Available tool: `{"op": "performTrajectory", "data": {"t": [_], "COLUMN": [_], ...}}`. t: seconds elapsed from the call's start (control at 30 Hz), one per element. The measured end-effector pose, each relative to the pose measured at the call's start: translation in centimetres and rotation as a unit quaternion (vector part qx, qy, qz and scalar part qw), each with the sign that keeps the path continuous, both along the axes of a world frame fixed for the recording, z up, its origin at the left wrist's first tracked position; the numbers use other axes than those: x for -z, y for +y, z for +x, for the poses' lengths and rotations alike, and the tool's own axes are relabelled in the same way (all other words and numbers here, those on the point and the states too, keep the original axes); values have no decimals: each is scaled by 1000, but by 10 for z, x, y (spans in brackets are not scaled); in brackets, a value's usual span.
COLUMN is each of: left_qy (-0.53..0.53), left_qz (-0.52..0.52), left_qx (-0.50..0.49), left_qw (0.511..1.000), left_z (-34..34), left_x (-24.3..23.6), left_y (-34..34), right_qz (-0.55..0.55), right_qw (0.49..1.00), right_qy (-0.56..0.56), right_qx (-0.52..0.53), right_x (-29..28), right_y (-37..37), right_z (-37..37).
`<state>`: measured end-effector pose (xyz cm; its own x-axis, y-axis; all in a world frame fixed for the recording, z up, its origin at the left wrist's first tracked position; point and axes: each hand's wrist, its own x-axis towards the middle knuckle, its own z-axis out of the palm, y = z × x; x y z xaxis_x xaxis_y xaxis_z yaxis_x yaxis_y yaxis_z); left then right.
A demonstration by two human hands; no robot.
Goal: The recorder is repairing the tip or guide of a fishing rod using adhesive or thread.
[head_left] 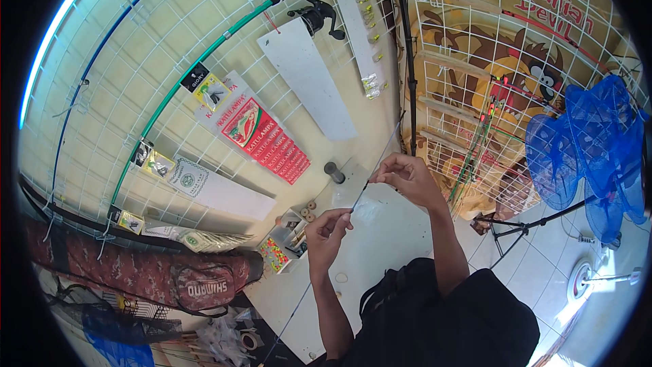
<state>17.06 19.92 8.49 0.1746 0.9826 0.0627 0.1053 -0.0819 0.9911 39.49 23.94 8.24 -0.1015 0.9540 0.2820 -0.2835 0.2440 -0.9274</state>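
A thin blue-grey rod [294,312] runs diagonally from the lower left up to the upper middle, with a dark section between my hands. My left hand [326,238] is closed on it lower down, thumb and index finger pinched around it. Higher and to the right, my right hand [405,180] pinches the rod near the dark section, fingers curled. Whether a smaller piece is also between those fingertips, I cannot tell. Below the rod lies a white work surface [370,234] with a grey cylinder [333,172] at its back.
A box of small colourful pieces [274,255] stands at left. A wire grid holds fishing rods, a reel [314,17] and cards. A camouflage bag [136,268] lies lower left. Right are blue nets [587,149], a black stand [513,228] and tiled floor [543,265].
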Motion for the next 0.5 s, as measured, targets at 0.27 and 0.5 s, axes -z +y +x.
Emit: {"op": "performTrajectory", "data": {"t": [0.27, 0.5], "left_qy": [-1, 5], "left_qz": [-3, 1], "left_qx": [3, 24], "left_qw": [1000, 1000], "left_z": [-1, -3], "left_x": [1, 3], "left_y": [6, 7], "right_qz": [-33, -98], "right_qw": [998, 983], "right_qy": [46, 79], "right_qx": [40, -135], "right_x": [5, 12], "right_y": [0, -14], "right_z": [-5, -32]}}
